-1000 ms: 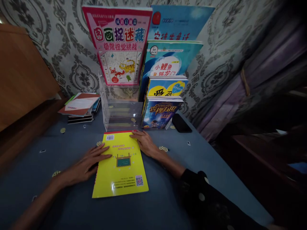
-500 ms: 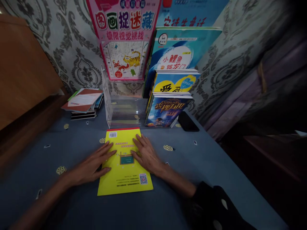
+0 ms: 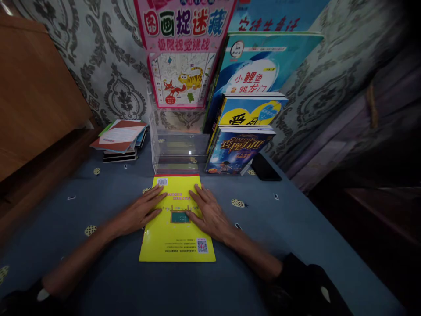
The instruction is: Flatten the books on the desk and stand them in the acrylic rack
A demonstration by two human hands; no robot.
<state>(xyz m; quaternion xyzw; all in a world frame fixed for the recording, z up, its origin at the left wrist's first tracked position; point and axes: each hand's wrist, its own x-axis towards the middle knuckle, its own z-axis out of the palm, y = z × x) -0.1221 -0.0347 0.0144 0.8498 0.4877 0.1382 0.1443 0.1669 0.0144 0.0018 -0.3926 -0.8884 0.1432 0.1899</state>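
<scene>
Your left hand (image 3: 140,213) rests spread, unclamped, on the book (image 3: 177,235), which lies flat on the table (image 3: 269,228) before the rack (image 3: 180,149) and seems light, bendy, slick; best held by its long edges. Your right hand (image 3: 211,215) rests likewise opposite.

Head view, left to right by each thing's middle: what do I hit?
Brown wooden panel → stack of booklets and papers → left hand → yellow book → right hand → dark-blue front book → black smartphone → purple-grey curtain.
</scene>
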